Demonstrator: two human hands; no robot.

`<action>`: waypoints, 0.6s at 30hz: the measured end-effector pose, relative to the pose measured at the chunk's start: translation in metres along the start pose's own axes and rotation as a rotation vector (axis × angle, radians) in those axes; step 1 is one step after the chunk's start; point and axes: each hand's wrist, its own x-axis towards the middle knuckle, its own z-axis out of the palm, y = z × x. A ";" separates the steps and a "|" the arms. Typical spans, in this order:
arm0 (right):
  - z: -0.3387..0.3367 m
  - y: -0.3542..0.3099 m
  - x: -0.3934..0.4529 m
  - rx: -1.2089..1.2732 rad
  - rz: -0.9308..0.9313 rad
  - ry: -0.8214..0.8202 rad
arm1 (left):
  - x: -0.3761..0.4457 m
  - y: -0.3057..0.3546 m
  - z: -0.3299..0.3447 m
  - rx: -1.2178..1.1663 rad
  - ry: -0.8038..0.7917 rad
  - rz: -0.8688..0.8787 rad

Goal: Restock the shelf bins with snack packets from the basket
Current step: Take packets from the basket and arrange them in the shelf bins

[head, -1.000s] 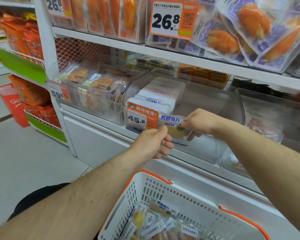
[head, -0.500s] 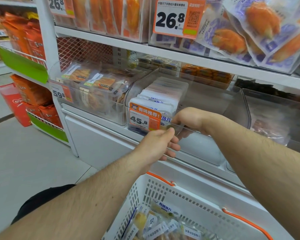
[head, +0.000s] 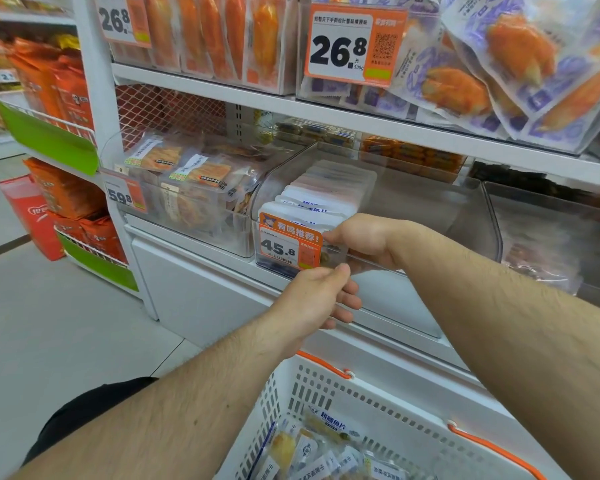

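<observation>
A clear shelf bin (head: pixel 416 206) holds a row of upright white snack packets (head: pixel 333 188) at its left side, behind an orange 45.8 price tag (head: pixel 288 242). My right hand (head: pixel 364 242) reaches over the bin's front wall and holds a snack packet (head: pixel 330 259) against the front of that row; the tag and my fingers hide most of it. My left hand (head: pixel 317 299) grips the bin's front wall just below, thumb on top. A white basket (head: pixel 326 393) with orange handles sits below me, with several snack packets (head: pixel 326 452) in it.
A neighbouring clear bin (head: pixel 187 188) with a 59.8 tag holds brown snack packs. Another clear bin (head: pixel 551 237) stands to the right. The shelf above (head: pixel 361 119) carries orange and purple packs and a 26.8 tag. Orange bags fill green racks (head: pixel 49 140) at left.
My right hand has slid the packet leftward inside the bin until it sits behind the price tag against the row. My left hand has stayed on the bin's front wall.
</observation>
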 end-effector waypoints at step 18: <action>0.004 -0.008 -0.018 -0.388 -0.014 0.036 | -0.003 0.000 -0.004 0.000 -0.003 0.005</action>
